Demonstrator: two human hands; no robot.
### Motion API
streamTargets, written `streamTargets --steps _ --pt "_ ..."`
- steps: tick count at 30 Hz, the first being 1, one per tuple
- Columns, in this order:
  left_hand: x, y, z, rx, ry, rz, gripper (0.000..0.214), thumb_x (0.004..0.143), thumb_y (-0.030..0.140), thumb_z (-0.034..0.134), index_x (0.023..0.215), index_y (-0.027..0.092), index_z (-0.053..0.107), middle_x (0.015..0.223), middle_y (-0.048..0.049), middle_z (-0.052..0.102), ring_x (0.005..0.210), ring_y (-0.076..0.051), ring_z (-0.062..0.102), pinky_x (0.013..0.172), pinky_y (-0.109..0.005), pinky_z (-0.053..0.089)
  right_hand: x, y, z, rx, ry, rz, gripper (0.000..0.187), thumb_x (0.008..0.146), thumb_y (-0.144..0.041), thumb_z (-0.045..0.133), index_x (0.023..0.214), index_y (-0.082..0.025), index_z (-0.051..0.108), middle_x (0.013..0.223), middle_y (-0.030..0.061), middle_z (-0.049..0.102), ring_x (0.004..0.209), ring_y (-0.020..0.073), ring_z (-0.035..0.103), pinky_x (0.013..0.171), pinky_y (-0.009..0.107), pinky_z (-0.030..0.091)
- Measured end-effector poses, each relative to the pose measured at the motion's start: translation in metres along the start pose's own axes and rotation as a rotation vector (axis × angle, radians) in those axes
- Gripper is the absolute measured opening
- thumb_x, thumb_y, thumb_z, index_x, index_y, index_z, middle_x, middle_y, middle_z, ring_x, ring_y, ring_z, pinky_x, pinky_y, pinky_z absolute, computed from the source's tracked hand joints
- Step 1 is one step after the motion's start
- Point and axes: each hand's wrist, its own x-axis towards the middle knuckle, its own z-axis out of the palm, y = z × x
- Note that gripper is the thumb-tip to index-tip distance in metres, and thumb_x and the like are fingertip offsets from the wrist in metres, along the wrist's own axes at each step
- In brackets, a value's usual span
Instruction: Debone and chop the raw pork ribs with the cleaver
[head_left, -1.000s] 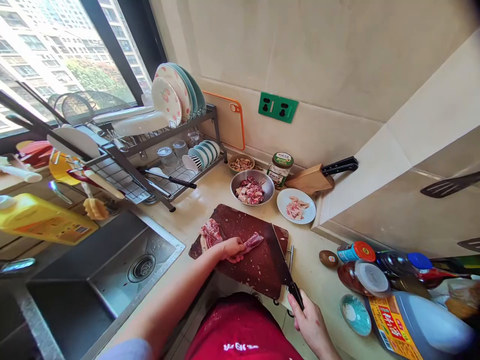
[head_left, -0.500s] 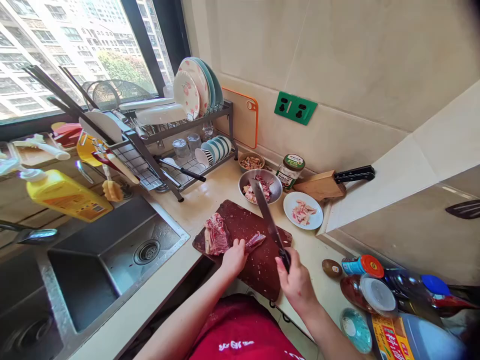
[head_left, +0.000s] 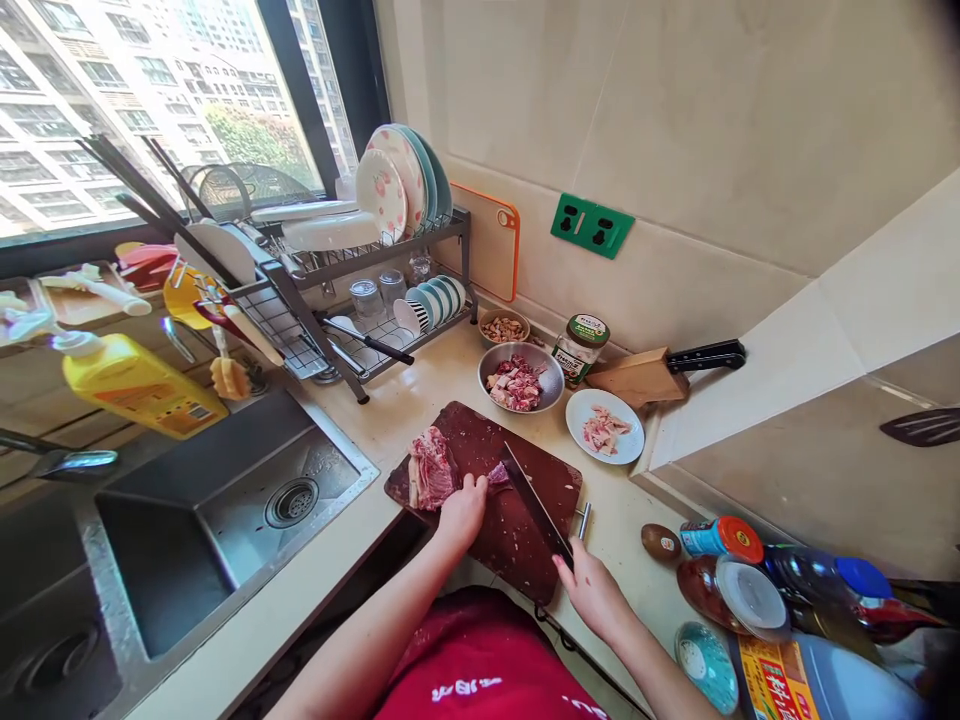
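Observation:
My left hand (head_left: 463,512) is closed on the near end of a narrow strip of raw meat (head_left: 496,474) on the brown cutting board (head_left: 517,560). My right hand (head_left: 589,582) grips the handle of a kitchen knife (head_left: 536,505). Its dark blade lies across the strip, just right of my left fingers, and covers the strip's far end. A larger slab of raw meat (head_left: 433,470) rests at the board's left side. Beyond the board are a metal bowl of cut meat (head_left: 555,385) and a white plate (head_left: 636,440) with pale trimmings.
Left of the board is a sink (head_left: 247,500), with a dish rack (head_left: 352,370) behind it. A jar (head_left: 581,348), a bowl of brown pieces (head_left: 487,335) and a knife block (head_left: 634,378) stand along the wall. A kiwi (head_left: 661,542) and several bottles lie to the right.
The knife has come down from above the board onto the meat strip. My right hand has lowered with it, while my left hand keeps its hold almost in place.

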Motion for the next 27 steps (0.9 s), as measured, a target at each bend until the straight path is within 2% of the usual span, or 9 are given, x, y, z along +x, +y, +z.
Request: streamTargets --steps 2,4,9,11,13,16,19,23,27 --pt "0.003 0.001 0.002 -0.02 0.009 0.021 0.022 0.088 0.017 0.028 0.104 0.016 0.044 0.099 -0.0103 0.048 0.074 -0.018 0.063 0.055 -0.027 0.048 -0.011 0.007 -0.006 0.032 0.009 -0.017 0.023 0.087 -0.035 0.034 0.09 -0.019 0.049 0.078 0.0078 0.067 0.074 0.0199 0.064 0.061 0.025 0.041" --pt "0.007 0.004 0.004 -0.042 0.019 0.045 0.021 0.088 0.017 0.029 0.103 0.016 0.044 0.1 -0.0096 0.048 0.075 -0.018 0.063 0.057 -0.026 0.048 -0.016 -0.001 -0.018 0.047 0.04 -0.038 0.025 0.087 -0.038 0.032 0.086 -0.02 0.049 0.075 0.0063 0.067 0.071 0.02 0.063 0.06 0.026 0.041" --pt "0.011 0.01 0.008 -0.072 0.019 0.038 0.019 0.088 0.018 0.029 0.1 0.016 0.044 0.101 -0.0089 0.048 0.074 -0.016 0.062 0.058 -0.026 0.048 -0.01 -0.061 -0.053 0.077 0.283 -0.162 0.033 0.089 -0.044 0.027 0.097 -0.019 0.047 0.075 0.0068 0.065 0.068 0.0201 0.063 0.058 0.026 0.04" --pt "0.011 0.009 0.008 -0.082 0.025 0.041 0.02 0.088 0.019 0.028 0.1 0.016 0.044 0.101 -0.009 0.048 0.074 -0.017 0.062 0.058 -0.026 0.048 0.001 -0.077 -0.05 0.07 0.305 -0.146 0.035 0.09 -0.043 0.027 0.102 -0.017 0.046 0.08 0.0086 0.066 0.071 0.02 0.064 0.06 0.026 0.041" --pt "0.01 0.008 0.008 -0.092 0.021 0.047 0.02 0.089 0.019 0.028 0.101 0.016 0.044 0.101 -0.0095 0.048 0.075 -0.017 0.062 0.058 -0.027 0.048 0.018 -0.082 -0.036 0.012 0.199 -0.04 0.031 0.09 -0.04 0.03 0.099 -0.016 0.048 0.082 0.0101 0.067 0.073 0.0198 0.065 0.06 0.025 0.041" --pt "0.009 0.007 0.009 -0.088 0.021 0.061 0.022 0.089 0.018 0.028 0.103 0.015 0.044 0.101 -0.0104 0.048 0.075 -0.017 0.062 0.058 -0.026 0.048 0.043 -0.08 -0.009 -0.068 0.056 0.086 0.024 0.088 -0.035 0.037 0.09 -0.015 0.051 0.082 0.0122 0.068 0.075 0.021 0.066 0.059 0.025 0.041" --pt "0.01 0.005 0.009 -0.071 0.025 0.059 0.023 0.088 0.017 0.027 0.103 0.015 0.045 0.101 -0.0105 0.049 0.074 -0.017 0.063 0.057 -0.026 0.048 0.049 -0.073 0.004 -0.081 0.059 0.095 0.024 0.088 -0.035 0.038 0.092 -0.015 0.051 0.083 0.0133 0.068 0.075 0.0219 0.066 0.059 0.026 0.042" --pt "0.017 0.004 0.004 -0.073 0.005 0.022 0.022 0.09 0.02 0.027 0.102 0.015 0.045 0.103 -0.0114 0.048 0.073 -0.018 0.063 0.056 -0.027 0.048 0.027 -0.048 0.004 -0.079 0.041 0.068 0.023 0.088 -0.034 0.038 0.089 -0.016 0.052 0.083 0.012 0.068 0.077 0.0202 0.065 0.063 0.025 0.042" --pt "0.02 0.006 -0.008 -0.139 -0.018 0.067 0.02 0.088 0.031 0.036 0.099 0.018 0.048 0.104 -0.0084 0.047 0.082 -0.018 0.061 0.065 -0.028 0.047 0.0 -0.026 -0.012 -0.03 0.071 0.05 0.025 0.089 -0.035 0.035 0.089 -0.017 0.053 0.084 0.0103 0.068 0.077 0.0196 0.064 0.063 0.024 0.041"
